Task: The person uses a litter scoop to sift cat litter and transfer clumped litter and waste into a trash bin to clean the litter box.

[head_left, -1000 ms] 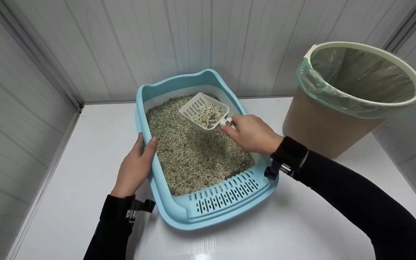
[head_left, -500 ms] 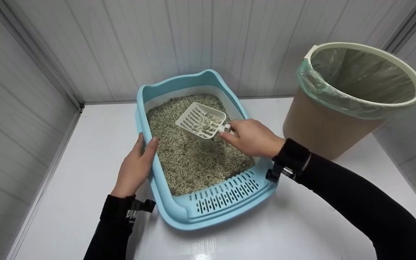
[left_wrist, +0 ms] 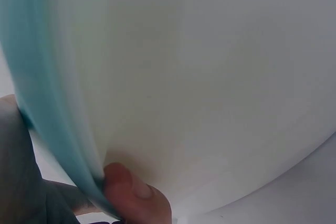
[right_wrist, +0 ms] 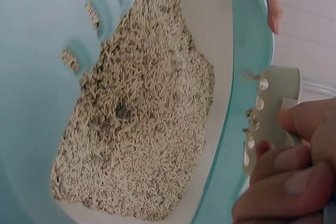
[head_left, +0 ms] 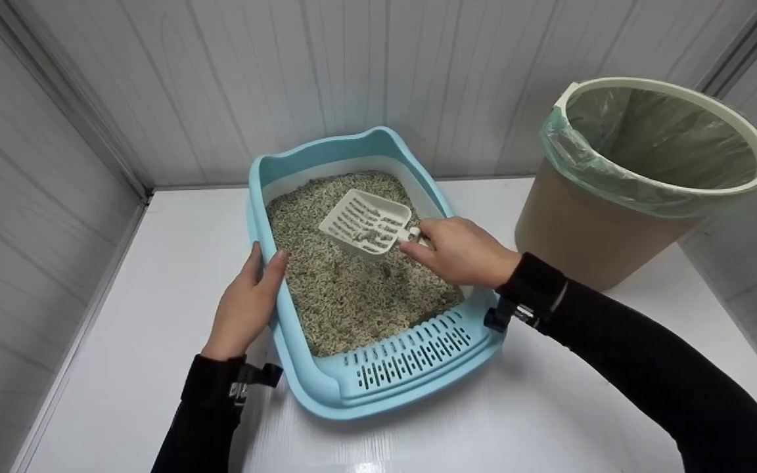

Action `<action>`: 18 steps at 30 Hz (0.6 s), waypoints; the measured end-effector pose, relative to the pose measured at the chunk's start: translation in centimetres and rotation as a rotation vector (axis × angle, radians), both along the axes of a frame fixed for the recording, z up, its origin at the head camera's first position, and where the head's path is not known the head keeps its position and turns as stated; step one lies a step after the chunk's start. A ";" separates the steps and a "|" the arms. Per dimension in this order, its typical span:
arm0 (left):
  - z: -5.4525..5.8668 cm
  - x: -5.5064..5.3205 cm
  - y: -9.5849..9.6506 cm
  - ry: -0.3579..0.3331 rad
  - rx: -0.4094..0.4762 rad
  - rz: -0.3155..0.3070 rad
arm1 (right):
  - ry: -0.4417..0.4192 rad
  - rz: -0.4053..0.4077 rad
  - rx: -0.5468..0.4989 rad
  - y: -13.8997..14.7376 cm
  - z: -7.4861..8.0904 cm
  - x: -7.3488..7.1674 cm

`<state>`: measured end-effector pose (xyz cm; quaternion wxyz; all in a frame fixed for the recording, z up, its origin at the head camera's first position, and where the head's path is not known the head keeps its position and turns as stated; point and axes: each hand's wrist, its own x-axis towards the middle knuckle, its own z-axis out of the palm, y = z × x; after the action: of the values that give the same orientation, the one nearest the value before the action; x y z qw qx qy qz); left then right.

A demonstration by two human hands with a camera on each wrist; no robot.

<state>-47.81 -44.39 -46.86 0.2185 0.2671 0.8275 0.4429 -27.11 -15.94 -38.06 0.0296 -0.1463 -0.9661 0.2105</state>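
In the head view a blue litter box stands on the white table, filled with tan pellet litter. My left hand holds its left rim, the thumb laid over the edge and most fingers hidden on the outer side. A close view of that grip shows at the left wrist, a fingertip pressing the pale wall. My right hand grips the short handle of a white slotted litter scoop above the litter. A few pellets lie in the scoop near its handle, and grains are at its slots in the right wrist view.
At the right stands a tan trash bin with a cream rim and a translucent green liner. Grey panel walls rise behind the table and along both sides.
The scoop has come slightly down and toward me, and most of the litter in it has dropped through the slots. My left hand has stayed on the rim.
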 end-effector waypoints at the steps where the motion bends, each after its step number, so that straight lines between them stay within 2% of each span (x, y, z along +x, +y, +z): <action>1: 0.0 0.0 0.1 -0.001 -0.004 0.000 | 0.000 0.006 0.002 0.0 0.0 0.1; 18: -0.1 0.1 0.1 0.000 0.010 -0.016 | 0.008 -0.002 -0.013 0.2 0.4 0.9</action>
<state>-47.68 -44.33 -46.99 0.2206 0.2747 0.8232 0.4452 -26.19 -15.78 -37.70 0.0329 -0.1464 -0.9645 0.2173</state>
